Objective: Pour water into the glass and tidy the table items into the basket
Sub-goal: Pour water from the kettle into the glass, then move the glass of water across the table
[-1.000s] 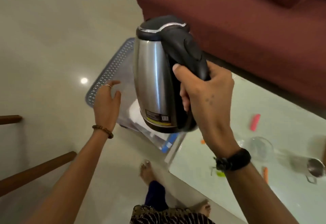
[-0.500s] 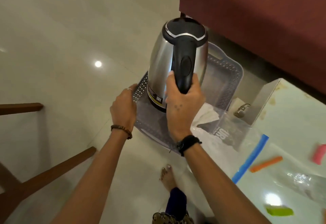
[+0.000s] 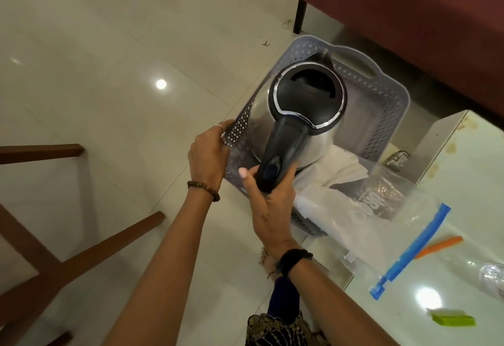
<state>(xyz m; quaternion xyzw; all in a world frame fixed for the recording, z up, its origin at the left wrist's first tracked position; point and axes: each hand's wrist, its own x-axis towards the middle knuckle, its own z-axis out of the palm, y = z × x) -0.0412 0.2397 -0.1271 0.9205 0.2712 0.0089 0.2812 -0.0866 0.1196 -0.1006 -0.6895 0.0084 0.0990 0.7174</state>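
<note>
While the right hand [image 3: 268, 203] wraps its fingers around the black handle of the stainless steel electric kettle [image 3: 297, 116], the kettle sits upright inside the grey perforated plastic basket [image 3: 381, 92] on the tiled floor, beside the corner of the glass-topped table [image 3: 461, 182]. The left hand [image 3: 208, 152] grips the basket's near rim, fingers curled over its edge. White paper and a clear zip bag with a blue seal [image 3: 409, 253] lie partly in the basket, spilling onto the table.
</note>
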